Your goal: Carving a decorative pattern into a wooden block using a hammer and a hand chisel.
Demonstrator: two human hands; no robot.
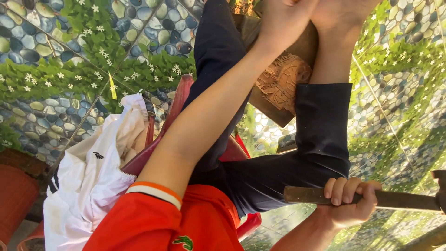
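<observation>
Gripping one hammer handle [399,199], right hand [349,201] | left hand [283,21] on one carved block [281,83], grip unclear

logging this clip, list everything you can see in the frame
carved wooden block: one, brown, top centre by the leg
hammer: one, wooden handle, lower right
chair: one, red, centre under the person
jacket: one, white, left over the chair
pot: one, terracotta, far left
floor: pebble and leaf pattern, blue-green
trousers: dark navy, centre
shirt: orange, bottom
left hand: top centre, on the block
right hand: lower right, gripping the hammer
</observation>
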